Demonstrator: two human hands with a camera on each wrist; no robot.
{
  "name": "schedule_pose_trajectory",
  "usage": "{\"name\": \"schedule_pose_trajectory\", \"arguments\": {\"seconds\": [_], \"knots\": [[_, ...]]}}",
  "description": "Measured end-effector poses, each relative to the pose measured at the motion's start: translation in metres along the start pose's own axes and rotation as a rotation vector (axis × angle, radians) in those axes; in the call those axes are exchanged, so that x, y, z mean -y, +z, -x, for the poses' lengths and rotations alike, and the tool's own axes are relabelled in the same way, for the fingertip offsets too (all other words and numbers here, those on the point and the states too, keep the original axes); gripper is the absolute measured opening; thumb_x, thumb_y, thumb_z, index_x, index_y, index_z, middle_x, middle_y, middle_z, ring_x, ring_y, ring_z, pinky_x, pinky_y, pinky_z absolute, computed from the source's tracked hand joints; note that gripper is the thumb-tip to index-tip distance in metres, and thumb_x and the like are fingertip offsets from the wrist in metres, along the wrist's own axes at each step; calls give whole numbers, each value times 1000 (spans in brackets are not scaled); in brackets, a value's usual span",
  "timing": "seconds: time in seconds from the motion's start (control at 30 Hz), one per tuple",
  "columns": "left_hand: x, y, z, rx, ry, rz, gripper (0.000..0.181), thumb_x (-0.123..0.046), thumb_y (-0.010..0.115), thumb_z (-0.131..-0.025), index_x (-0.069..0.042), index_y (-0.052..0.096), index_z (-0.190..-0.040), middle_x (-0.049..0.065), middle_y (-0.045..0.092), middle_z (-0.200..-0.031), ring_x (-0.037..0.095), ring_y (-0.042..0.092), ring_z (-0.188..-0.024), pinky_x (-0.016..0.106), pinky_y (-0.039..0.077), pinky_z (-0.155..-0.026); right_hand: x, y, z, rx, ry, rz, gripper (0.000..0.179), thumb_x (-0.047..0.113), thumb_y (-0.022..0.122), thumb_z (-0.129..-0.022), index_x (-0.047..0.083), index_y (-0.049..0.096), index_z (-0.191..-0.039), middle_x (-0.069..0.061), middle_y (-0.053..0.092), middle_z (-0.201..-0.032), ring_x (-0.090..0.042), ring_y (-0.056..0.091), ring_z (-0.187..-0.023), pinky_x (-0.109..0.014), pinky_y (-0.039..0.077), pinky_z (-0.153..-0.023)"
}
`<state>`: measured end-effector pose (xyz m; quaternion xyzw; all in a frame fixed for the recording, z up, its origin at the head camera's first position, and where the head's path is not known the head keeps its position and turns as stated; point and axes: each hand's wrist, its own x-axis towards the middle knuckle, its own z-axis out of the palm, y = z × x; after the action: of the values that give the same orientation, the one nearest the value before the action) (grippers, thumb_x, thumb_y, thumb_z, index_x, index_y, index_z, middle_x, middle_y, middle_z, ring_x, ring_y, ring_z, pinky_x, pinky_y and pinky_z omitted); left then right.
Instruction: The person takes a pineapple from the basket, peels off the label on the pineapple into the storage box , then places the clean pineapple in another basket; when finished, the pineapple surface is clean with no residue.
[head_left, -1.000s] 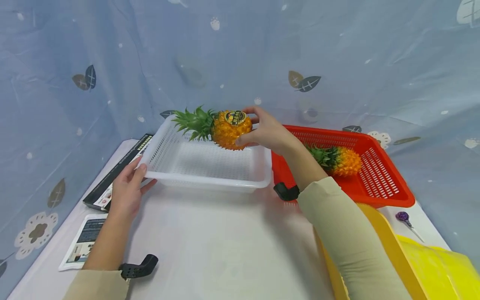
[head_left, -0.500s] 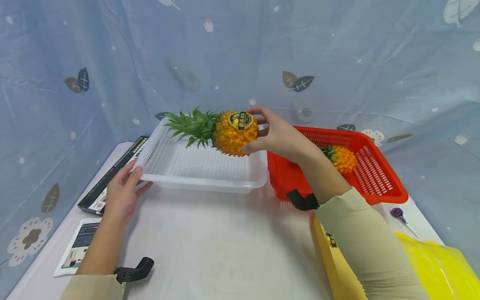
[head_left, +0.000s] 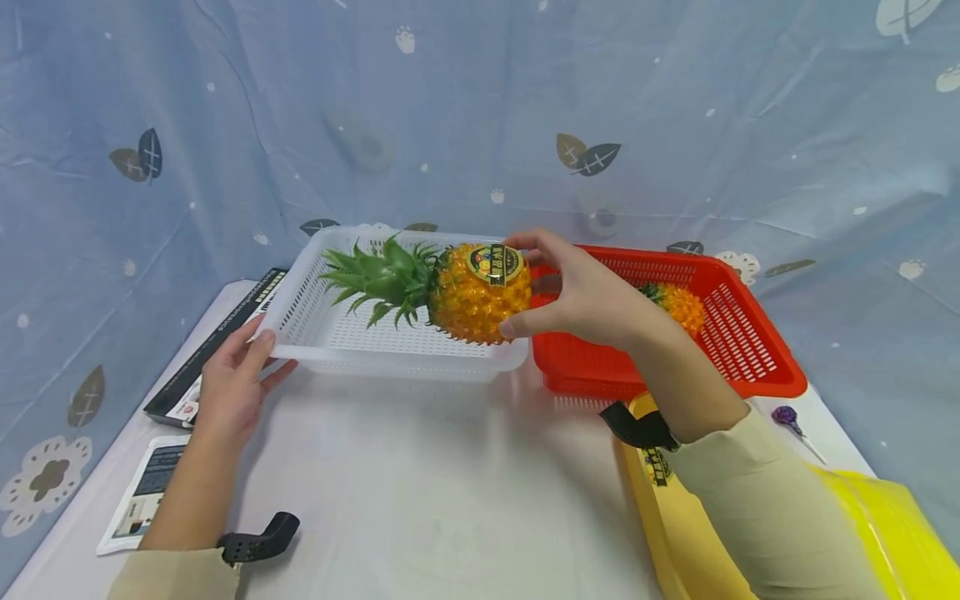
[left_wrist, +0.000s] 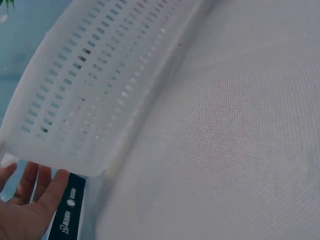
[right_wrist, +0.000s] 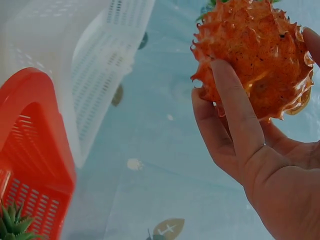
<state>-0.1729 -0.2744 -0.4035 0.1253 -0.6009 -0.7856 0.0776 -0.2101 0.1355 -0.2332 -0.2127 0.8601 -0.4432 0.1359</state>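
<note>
Two bare hands are working apart. Right hand (head_left: 577,296) is reaching in from the right, wrist angled leftward, fingers and thumb spreading round and gripping the pineapple (head_left: 480,296) at its base end. Pineapple is hanging over the white basket (head_left: 397,363), long axis running roughly level left-right, leafy crown pointing left, base facing the palm, gold-and-black label showing. Left hand (head_left: 234,379) is extending forward, pinching that basket's near-left corner, thumb resting on the rim. Red basket (head_left: 585,383) is sitting just right of the white one, holding a second pineapple (head_left: 682,308). Black box (head_left: 213,346) is lying beyond the left hand, white-edged packet (head_left: 146,492) lying beside that forearm.
</note>
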Motion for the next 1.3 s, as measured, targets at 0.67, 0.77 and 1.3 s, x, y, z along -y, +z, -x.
{"name": "schedule_pose_trajectory", "arguments": {"seconds": [0.67,0.77,1.3], "knots": [[3,0,-2,-14,9,-33,68,-29,66,-102,-22,36,-162,-9,55,-128,2,65,-104,21,61,-77,-20,10,45,60,-112,19,81,10,83,-78,14,40,-147,-6,59,-132,-25,67,-112,-36,62,-90],[3,0,-2,-6,19,-22,68,-28,67,-102,-21,36,-162,-10,56,-126,2,65,-103,21,61,-78,-23,14,49,89,-106,33,82,8,84,-77,17,40,-146,-3,59,-134,-24,66,-114,-34,62,-90],[4,0,-3,-17,29,-8,66,-28,69,-100,-23,41,-160,-8,56,-128,3,66,-104,22,61,-77,-55,43,53,251,-91,-69,83,11,87,-76,17,40,-144,-1,55,-138,-24,67,-111,-36,62,-89]]}}
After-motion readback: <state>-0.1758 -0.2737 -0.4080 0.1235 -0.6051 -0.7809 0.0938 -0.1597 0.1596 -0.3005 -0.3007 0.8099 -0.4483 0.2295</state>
